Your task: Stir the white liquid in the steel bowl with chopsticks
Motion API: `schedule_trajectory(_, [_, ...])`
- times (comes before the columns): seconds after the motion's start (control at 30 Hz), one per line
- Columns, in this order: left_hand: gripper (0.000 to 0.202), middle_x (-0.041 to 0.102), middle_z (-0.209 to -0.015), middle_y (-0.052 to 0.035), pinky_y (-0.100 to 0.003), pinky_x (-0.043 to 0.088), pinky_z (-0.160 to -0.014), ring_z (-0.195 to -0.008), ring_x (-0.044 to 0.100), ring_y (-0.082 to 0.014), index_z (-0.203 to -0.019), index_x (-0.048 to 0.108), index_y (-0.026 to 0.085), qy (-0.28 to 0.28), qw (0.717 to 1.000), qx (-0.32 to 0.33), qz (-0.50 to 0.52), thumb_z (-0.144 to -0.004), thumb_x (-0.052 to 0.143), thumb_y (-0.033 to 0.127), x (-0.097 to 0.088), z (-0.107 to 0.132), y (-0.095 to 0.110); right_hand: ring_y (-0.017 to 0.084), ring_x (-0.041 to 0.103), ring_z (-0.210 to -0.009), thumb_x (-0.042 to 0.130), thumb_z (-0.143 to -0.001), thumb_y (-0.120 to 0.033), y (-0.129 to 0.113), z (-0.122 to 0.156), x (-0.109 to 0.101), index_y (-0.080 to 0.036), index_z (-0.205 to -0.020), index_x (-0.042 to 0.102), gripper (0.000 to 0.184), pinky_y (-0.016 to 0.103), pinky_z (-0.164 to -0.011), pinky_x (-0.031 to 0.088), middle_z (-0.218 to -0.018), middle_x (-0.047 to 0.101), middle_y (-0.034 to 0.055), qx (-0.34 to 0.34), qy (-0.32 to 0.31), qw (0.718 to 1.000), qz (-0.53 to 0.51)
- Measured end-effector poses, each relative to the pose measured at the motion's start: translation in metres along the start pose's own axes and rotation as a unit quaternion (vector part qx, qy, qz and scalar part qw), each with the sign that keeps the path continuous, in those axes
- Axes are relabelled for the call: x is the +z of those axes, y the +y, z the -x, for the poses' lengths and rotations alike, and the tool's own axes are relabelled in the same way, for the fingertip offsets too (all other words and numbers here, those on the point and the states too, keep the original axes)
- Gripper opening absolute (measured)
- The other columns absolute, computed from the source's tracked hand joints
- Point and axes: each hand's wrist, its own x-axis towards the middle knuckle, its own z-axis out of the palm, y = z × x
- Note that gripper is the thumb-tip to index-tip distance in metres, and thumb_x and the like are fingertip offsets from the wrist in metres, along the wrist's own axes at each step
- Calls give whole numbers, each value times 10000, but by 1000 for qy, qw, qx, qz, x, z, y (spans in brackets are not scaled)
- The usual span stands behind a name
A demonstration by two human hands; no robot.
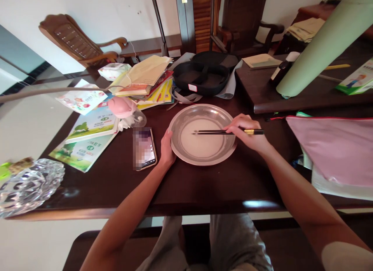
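A round, shallow metal dish [180,152] rests on the dark table in front of me, with a whitish layer [201,144] across its bottom; whether that is liquid or powder I cannot tell. My left hand [168,148] is closed on the dish's left rim, its fingertips partly hidden. Over the right rim, my right hand [247,134] grips a pair of black chopsticks [211,132] with gold bands near their back ends. Their tips point left, above or in the middle of the dish; contact is unclear. A phone [149,148] lies left of my left hand.
Booklets [84,150] and a pink-topped bottle [124,107] lie to the left, near a cut-glass bowl [32,185]. Behind the dish is an open black case [201,78]. On the right are a pink pouch [335,146] and a tall green cylinder [323,45].
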Motion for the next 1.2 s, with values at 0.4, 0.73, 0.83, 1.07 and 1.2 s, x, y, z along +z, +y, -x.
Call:
schedule_trajectory(0.4, [472, 907, -1294, -117, -519, 648, -1188, -1422, 769, -433, -1111, 874, 224, -15, 1000, 1, 1, -842, 893, 612, -3, -1, -2, 307, 771, -862, 717, -1086, -702, 0, 1, 2, -363, -797, 850, 464, 571, -928, 582, -851, 896, 21, 13, -1, 1000, -3])
schedule_trajectory(0.73, [470, 907, -1297, -115, -509, 637, -1202, -1438, 759, -429, -1112, 880, 217, -11, 1000, 4, 4, -847, 900, 605, -3, -1, -2, 290, 750, -805, 669, -1111, -718, 1, 3, -5, -341, -692, 799, 579, 534, -886, 582, -717, 823, 30, 35, 40, 996, -70])
schedule_trajectory(0.83, [526, 912, -1294, -105, -493, 643, -1187, -1388, 788, -417, -1128, 886, 217, -13, 1000, 1, 5, -823, 923, 644, -4, -2, -3, 291, 768, -862, 715, -1092, -703, 1, 1, 1, -354, -791, 853, 482, 542, -929, 582, -830, 883, 22, 14, -4, 1000, -21])
schedule_trajectory(1.07, [540, 912, -1298, -97, -487, 652, -1159, -1352, 803, -411, -1130, 888, 223, -15, 1000, 7, -1, -826, 919, 668, -5, -2, -4, 275, 728, -727, 705, -1086, -743, 5, 0, -15, -334, -650, 780, 602, 520, -849, 565, -675, 799, 20, 50, 116, 989, -77])
schedule_trajectory(1.2, [488, 910, -1277, -108, -490, 650, -1162, -1384, 784, -416, -1103, 874, 220, -10, 1000, 4, 4, -838, 908, 629, -4, -2, -4, 281, 755, -796, 699, -1084, -751, 0, 0, -6, -340, -706, 818, 571, 528, -892, 582, -728, 835, 20, 32, 25, 997, -69])
